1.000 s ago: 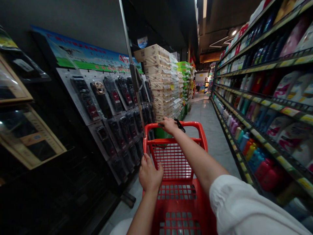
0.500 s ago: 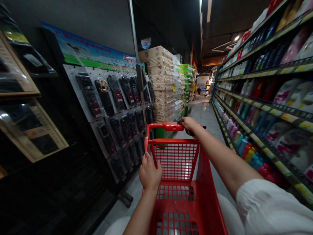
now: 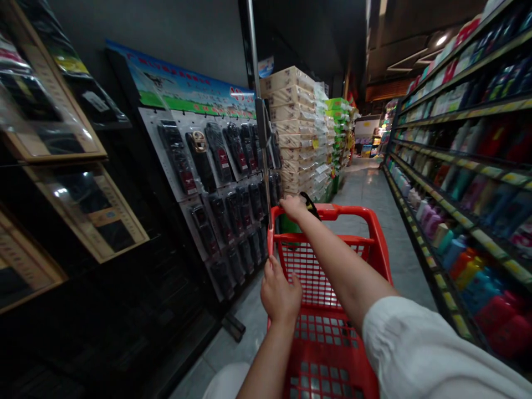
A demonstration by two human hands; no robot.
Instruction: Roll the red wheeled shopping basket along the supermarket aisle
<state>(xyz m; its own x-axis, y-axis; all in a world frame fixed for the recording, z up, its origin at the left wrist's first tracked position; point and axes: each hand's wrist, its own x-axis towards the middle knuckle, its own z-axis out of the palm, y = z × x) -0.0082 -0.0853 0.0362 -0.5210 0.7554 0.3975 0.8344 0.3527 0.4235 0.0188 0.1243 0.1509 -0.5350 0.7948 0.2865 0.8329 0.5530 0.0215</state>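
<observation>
A red plastic shopping cart (image 3: 380,238) with a grid-patterned basket stands in front of me. My left hand (image 3: 281,293) is closed on its left side rim, fingers over the outer edge and thumb raised apart on the inner side. My right hand (image 3: 294,208) reaches across to the left corner of the cart's handle (image 3: 328,210) and is closed there, its fingertips partly hidden. A dark band (image 3: 311,206) is around the right wrist. Just beyond the right hand rises a thin metal pole (image 3: 254,50).
Packaged belts hang on a display rack (image 3: 216,160) at left, with its foot (image 3: 235,327) on the floor. Framed boxes (image 3: 100,216) are nearer left. Stacked cartons (image 3: 295,127) stand ahead. Shelves of bottles (image 3: 469,166) line the right, beside a tiled aisle (image 3: 366,188).
My right hand has slid left along the handle to its left corner. The view has turned slightly left, so the cart and rack appear further right. My left hand keeps its hold.
</observation>
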